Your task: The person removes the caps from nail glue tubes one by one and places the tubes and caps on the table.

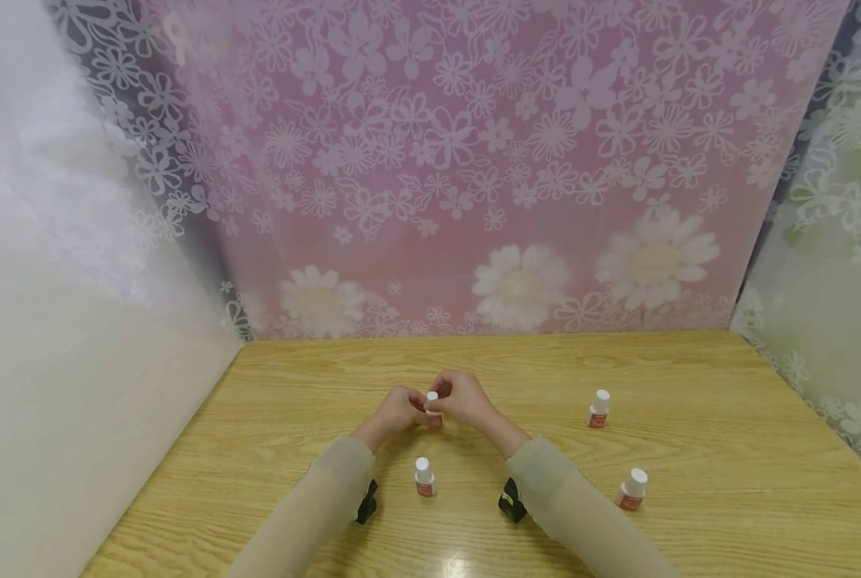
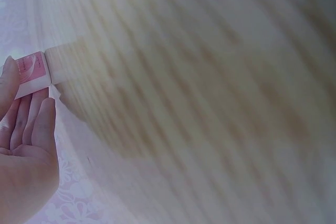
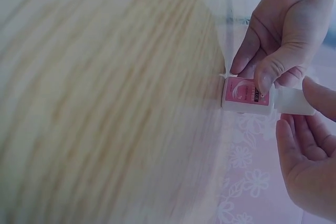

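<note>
A small white bottle with a pink label (image 3: 247, 93) stands upright on the wooden table, held between both hands. My left hand (image 1: 400, 409) grips its body, the thumb over the label and the fingers behind, as the right wrist view shows. From the other side my right hand (image 1: 465, 398) pinches the white cap (image 3: 294, 101) between thumb and fingers. The cap sits in line with the bottle's neck; whether it is loose cannot be told. In the left wrist view, only the bottle's lower part (image 2: 34, 71) shows beside the left hand (image 2: 29, 150).
Three like bottles stand capped on the table (image 1: 314, 377): a near one (image 1: 424, 478) between the forearms, a far right one (image 1: 598, 411), and a near right one (image 1: 631, 490). A pink flowered curtain (image 1: 430, 201) hangs behind, with pale sheets at both sides.
</note>
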Tool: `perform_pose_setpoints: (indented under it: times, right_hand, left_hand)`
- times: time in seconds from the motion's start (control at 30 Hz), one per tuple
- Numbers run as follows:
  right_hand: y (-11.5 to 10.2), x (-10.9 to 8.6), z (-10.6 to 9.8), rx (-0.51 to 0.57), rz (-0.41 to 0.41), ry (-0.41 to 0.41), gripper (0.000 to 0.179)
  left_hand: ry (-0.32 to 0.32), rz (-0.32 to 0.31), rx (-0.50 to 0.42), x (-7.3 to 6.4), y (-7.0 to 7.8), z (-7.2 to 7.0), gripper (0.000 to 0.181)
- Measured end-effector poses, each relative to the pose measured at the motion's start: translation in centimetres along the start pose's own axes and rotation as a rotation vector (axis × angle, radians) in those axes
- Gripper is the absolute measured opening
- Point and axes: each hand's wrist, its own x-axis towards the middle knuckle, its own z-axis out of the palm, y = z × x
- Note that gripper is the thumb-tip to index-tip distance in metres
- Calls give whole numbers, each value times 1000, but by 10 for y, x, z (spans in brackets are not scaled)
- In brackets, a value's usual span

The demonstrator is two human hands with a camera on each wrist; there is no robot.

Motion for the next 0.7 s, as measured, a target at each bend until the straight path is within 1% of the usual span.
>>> perform_pose_setpoints:
  times: [0.2,0.4,0.57,0.7]
  right_hand:
    - [1,1,-2,5,18,-26,13]
    - [-1,0,-4,54,38,-48,16]
    - [-1,0,-4,68,30,-64,18]
    - [1,0,-4,68,10,-77,21]
  left_hand:
    - [-6,-13,-16,0,2,0,14]
    - [-6,-28,-19,0,2,0,14]
    - [-7,-22,-8,0,1,0,13]
    - [-9,-30,-13,0,2,0,13]
